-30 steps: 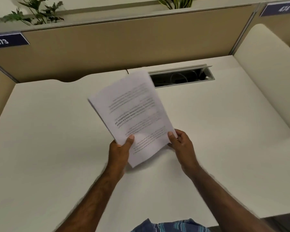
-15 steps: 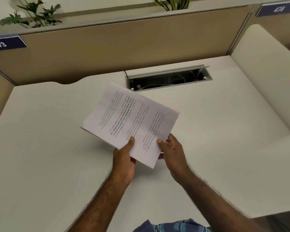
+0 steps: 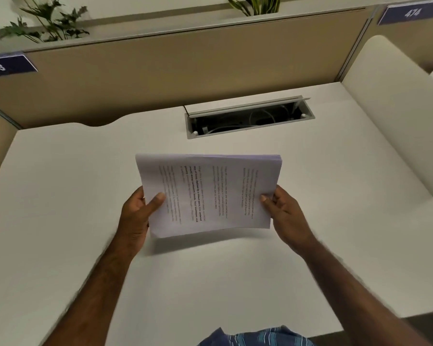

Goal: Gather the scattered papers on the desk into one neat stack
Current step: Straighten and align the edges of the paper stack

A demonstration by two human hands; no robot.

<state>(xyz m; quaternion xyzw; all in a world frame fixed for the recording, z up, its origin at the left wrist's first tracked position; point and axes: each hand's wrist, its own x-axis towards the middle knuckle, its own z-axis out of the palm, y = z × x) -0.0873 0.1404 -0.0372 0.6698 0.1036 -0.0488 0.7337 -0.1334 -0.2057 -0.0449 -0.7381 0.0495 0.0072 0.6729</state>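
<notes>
From the head camera, I am watching the left hand point(image 3: 136, 216) and the right hand point(image 3: 286, 213) holding the sheaf of white printed papers point(image 3: 208, 193) landscape above the pale white desk point(image 3: 60, 196), short of the open cable tray point(image 3: 248, 118) at twelve o'clock. Each hand is pinching a side edge at nine and three o'clock, thumb on top, fingers underneath. To square it well, I am judging it best to loosen both pinches slightly, tap the long edge on the desk, then lay it flat.
</notes>
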